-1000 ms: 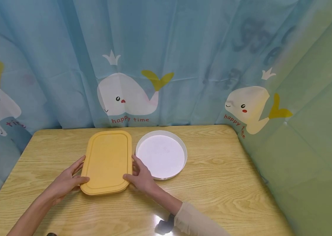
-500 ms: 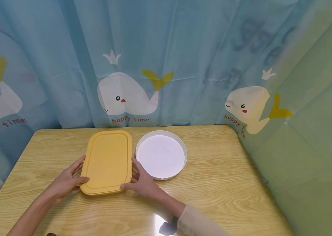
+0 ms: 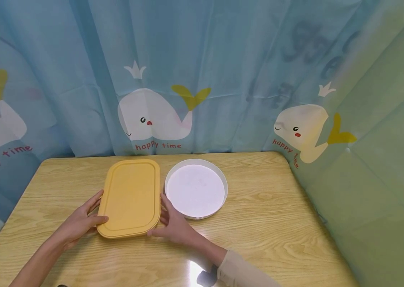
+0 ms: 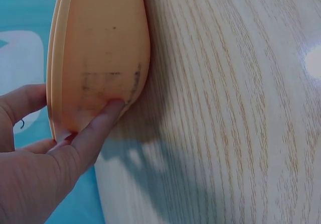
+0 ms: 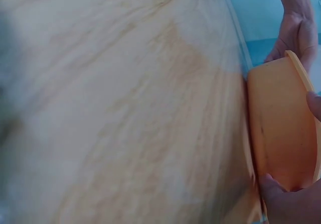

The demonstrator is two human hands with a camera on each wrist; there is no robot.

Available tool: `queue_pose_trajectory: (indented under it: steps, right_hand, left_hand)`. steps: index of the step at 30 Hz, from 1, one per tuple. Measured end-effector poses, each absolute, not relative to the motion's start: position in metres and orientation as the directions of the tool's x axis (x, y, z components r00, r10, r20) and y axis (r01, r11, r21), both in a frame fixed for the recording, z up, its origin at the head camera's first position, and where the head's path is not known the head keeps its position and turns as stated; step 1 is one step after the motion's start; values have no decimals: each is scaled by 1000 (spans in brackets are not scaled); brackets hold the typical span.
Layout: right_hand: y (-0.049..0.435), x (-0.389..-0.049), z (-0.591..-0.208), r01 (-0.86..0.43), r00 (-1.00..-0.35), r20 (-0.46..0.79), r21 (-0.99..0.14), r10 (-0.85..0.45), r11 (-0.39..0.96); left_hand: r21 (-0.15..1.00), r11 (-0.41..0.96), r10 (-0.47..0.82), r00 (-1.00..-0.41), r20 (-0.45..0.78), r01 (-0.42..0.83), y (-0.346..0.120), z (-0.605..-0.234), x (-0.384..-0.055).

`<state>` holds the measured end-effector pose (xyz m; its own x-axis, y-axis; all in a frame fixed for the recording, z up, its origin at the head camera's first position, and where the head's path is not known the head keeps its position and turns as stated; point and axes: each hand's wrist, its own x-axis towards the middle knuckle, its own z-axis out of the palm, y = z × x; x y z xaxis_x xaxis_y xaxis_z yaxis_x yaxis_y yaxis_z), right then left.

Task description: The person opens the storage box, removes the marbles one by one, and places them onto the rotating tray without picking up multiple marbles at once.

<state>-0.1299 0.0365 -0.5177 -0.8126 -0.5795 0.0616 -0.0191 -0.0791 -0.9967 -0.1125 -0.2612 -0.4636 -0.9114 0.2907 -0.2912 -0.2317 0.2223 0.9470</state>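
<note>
A yellow rectangular lidded box [image 3: 132, 195] with rounded corners lies on the wooden table, its lid on. My left hand [image 3: 80, 221] grips its near left corner, thumb over the lid's rim and fingers along the side wall. In the left wrist view, dark scuffs mark the box's wall [image 4: 108, 48] beside a fingertip. At the near right corner, my right hand [image 3: 175, 225] holds the box, thumb at the lid's edge and fingers along the right side. The right wrist view shows that hand [image 5: 296, 201] against the orange-looking wall [image 5: 281, 123]. The box's underside is hidden.
Just right of the box stands a shallow round white pan [image 3: 195, 191], close to my right fingers. A blue curtain [image 3: 238, 79] with whale prints hangs behind the table [image 3: 266, 223]. A dark object [image 3: 207, 277] shows by the right sleeve.
My right hand has shifted slightly toward me; its thumb has slid from the lid's right edge down to the near corner. The left hand and the box have stayed nearly in place.
</note>
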Motion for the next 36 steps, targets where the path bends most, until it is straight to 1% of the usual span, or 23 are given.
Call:
queue_pose_trajectory:
  steps: [3, 5, 9, 13, 16, 19, 23, 26, 29, 32, 36]
  right_hand:
    - [36, -129, -517, -79, -812, 78, -997, -578, -24]
    - [36, -128, -518, -97, -814, 82, -995, -576, -5]
    - [35, -127, -520, -99, -813, 93, -995, -574, -20]
    - [34, -126, -521, -88, -817, 94, -995, -569, -38]
    - [34, -126, -521, -81, -823, 85, -996, -562, -33]
    - [34, -126, -522, -78, -826, 86, -996, -557, -38]
    - [33, -126, -523, -81, -833, 92, -996, -545, -44]
    - [34, -126, -523, -78, -838, 85, -996, -539, -36]
    - [34, -126, -523, -73, -839, 80, -997, -539, -33]
    - [35, -126, -522, -78, -839, 82, -997, -538, -30]
    - [34, -127, -521, -78, -844, 80, -997, -531, -26]
  left_hand:
    - [947, 222, 291, -912, -290, -230, -260, -463, -112]
    - [945, 229, 289, -911, -295, -233, -260, -462, -112]
    - [940, 261, 286, -913, -292, -219, -260, -463, -112]
    - [906, 390, 261, -924, -281, -165, -261, -461, -111]
    - [846, 523, 221, -944, -246, -99, -258, -457, -109]
    - [779, 626, 200, -970, -137, 19, -253, -453, -107]
    - [687, 699, 236, -971, 40, 198, -239, -448, -102]
    - [630, 723, 279, -954, 107, 282, -227, -443, -96]
    - [580, 749, 310, -943, 121, 321, -216, -440, -90]
    - [547, 766, 336, -936, 105, 337, -207, -438, -83]
    - [527, 776, 358, -930, 87, 348, -198, -439, -76]
